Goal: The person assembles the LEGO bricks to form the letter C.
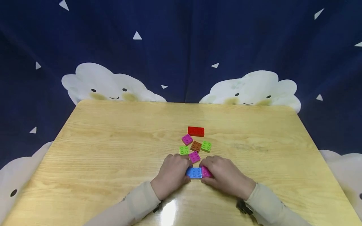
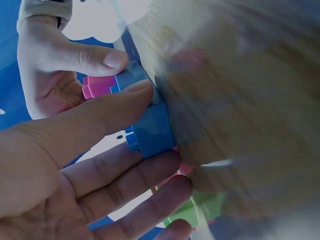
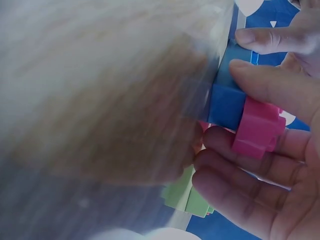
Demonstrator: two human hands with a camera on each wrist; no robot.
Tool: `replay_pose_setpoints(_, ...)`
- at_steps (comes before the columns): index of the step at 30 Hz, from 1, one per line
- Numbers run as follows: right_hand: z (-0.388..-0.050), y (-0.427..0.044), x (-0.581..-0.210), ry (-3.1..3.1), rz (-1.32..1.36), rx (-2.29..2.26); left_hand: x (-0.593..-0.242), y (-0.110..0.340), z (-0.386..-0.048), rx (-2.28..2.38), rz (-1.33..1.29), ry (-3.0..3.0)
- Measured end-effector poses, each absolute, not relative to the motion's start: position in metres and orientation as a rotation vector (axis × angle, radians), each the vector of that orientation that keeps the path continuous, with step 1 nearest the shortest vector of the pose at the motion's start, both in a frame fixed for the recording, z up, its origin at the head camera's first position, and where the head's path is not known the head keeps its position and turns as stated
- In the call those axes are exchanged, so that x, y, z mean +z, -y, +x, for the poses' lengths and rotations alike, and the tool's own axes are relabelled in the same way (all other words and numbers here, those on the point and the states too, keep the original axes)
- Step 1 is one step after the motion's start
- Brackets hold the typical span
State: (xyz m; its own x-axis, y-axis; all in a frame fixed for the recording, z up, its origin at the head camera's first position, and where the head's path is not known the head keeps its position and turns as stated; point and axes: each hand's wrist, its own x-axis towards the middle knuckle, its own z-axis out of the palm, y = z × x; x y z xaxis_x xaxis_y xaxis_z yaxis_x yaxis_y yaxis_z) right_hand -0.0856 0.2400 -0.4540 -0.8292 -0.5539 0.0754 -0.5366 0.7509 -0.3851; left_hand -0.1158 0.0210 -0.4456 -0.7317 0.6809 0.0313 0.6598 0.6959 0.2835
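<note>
A long blue toy building brick lies low at the table between both hands. On its right end sits a pink brick, studs upward, seen from the side in the right wrist view as a pink block against the blue brick. My left hand pinches the blue brick's left end, thumb on the near side and fingers on the far side. The right hand grips the right end, its thumb on the near side of the blue brick and its fingers round the far side by the pink one.
Just beyond the hands lie loose bricks: a magenta one, a second magenta one, a brown one, two green ones and a long red one. The wooden table ends at a dark blue curtain.
</note>
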Motion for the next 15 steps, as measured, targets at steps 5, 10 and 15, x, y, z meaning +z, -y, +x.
replay_pose_setpoints(5,-0.0849,-0.2395,-0.4555,-2.898,-0.91,-0.623,-0.4486,-0.0204,-0.114,0.417,1.137,-2.845)
replay_pose_setpoints(10,-0.0845,-0.2391,-0.4544,-2.889,-0.93,-0.627,-0.4505,-0.0191,-0.1113,0.404,1.149,-2.86)
replay_pose_setpoints(15,-0.0853,-0.2389,-0.4541,-2.898,-0.958,-0.616,-0.4528,-0.0167,-0.1111,0.452,1.158,-2.864)
